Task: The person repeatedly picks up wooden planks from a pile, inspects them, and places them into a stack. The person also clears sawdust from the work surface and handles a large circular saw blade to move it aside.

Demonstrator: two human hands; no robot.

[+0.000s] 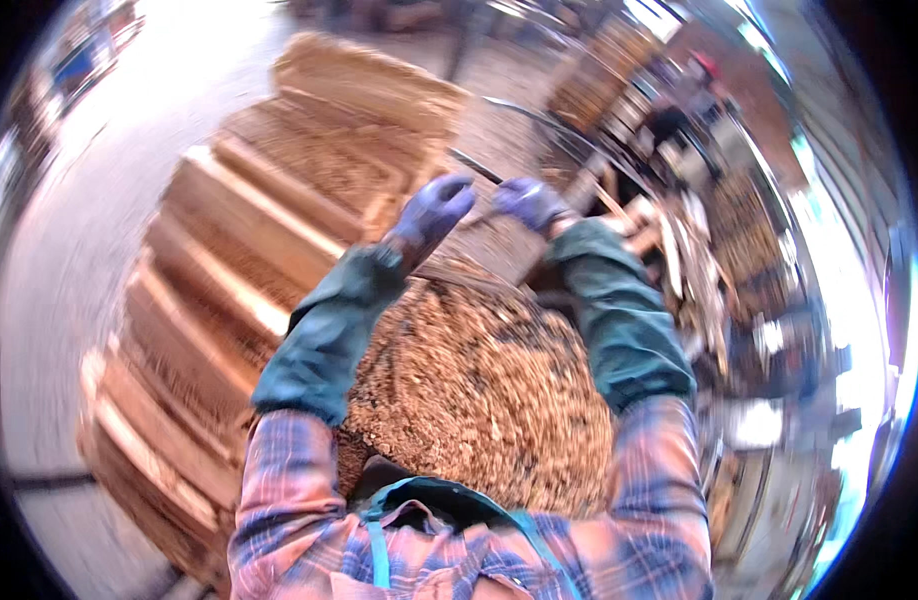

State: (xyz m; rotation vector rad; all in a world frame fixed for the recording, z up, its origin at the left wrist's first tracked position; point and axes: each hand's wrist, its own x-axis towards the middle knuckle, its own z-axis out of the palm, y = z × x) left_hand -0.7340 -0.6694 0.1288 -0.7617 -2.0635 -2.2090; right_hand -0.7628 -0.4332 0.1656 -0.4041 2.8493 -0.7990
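Both arms reach forward over a large carved wooden piece [264, 215] with a row of deep, step-like ridges, on the left. My left hand [437, 210], in a purple glove, is closed beside the right edge of the carving. A short gap to the right, my right hand [529, 203], also in a purple glove, has its fingers curled shut. Motion smears both hands, and whatever they hold cannot be made out. A dark rod or cable [476, 166] shows between and just beyond them; whether a hand touches it is unclear.
Wood chips [479, 385] lie thickly beneath my arms. Offcuts and sticks [669, 240] are heaped at the right, near wooden blocks [604, 75]. A dark hose or cable [544, 120] crosses the floor ahead. Grey floor [89, 230] runs along the left. Much of the background is blurred.
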